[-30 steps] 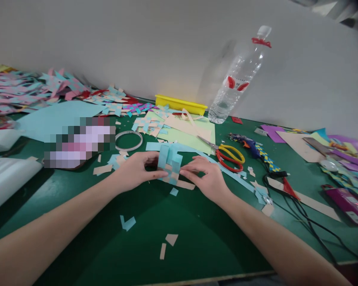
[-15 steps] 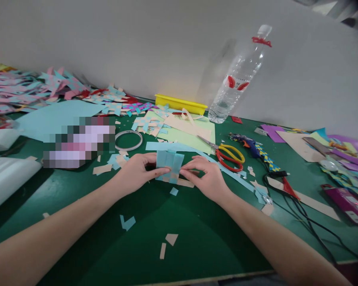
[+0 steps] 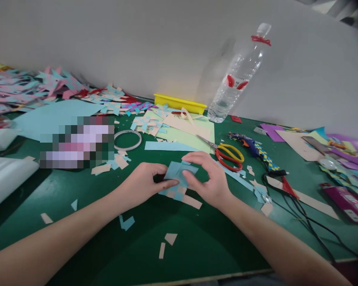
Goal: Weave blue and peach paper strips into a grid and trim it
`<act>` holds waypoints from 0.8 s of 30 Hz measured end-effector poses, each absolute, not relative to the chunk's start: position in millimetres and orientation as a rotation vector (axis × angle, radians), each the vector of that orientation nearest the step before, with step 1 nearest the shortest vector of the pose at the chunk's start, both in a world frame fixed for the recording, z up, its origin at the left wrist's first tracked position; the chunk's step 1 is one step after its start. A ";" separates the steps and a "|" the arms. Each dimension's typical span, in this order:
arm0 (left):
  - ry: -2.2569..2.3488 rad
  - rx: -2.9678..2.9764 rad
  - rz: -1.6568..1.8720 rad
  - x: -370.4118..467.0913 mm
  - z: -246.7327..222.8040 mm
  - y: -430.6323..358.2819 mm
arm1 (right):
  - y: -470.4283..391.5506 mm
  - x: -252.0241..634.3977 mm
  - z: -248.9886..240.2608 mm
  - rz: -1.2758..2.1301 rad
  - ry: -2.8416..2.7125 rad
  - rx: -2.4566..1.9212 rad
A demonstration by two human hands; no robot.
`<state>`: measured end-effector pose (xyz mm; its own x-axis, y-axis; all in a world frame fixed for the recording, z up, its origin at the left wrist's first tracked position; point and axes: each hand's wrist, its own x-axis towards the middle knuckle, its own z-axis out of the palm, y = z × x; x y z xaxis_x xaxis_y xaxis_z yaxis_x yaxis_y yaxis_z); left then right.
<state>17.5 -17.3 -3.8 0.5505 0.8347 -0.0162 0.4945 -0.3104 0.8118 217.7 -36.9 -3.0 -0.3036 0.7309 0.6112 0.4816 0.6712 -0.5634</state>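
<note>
Between my hands is a small woven paper piece (image 3: 179, 194) of light blue and beige strips, with blue flaps standing at its top and a beige strip end sticking out at the lower right. My left hand (image 3: 146, 182) pinches its left side, thumb in front and fingers behind. My right hand (image 3: 207, 178) grips the upper right blue flap between thumb and index finger. The fingers behind the paper are partly hidden. Cut scraps lie in front, among them a blue scrap (image 3: 127, 223) and a beige scrap (image 3: 171, 238).
Behind my right hand lie scissors (image 3: 229, 155) with yellow and red handles. A tape ring (image 3: 127, 140) sits at the left. Farther back stand a clear bottle (image 3: 238, 79) and a yellow tray (image 3: 179, 104). A glue gun (image 3: 247, 143) and black cables (image 3: 301, 214) are at the right.
Both hands have shifted slightly right with the woven paper, which is now tilted. My right hand has moved from its right edge up to the blue flap.
</note>
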 end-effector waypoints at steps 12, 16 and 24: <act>1.072 1.756 0.504 16.8 -13.1 -16.7 | -35.9 223.0 -3.6 -0.437 -2.156 -0.759; 1.073 1.713 0.510 15.8 -15.9 -14.4 | -39.7 223.4 -0.5 -0.683 -2.206 -0.679; 1.093 1.612 0.616 16.8 -9.4 -17.3 | -42.0 220.1 -0.8 -0.761 -2.212 -0.580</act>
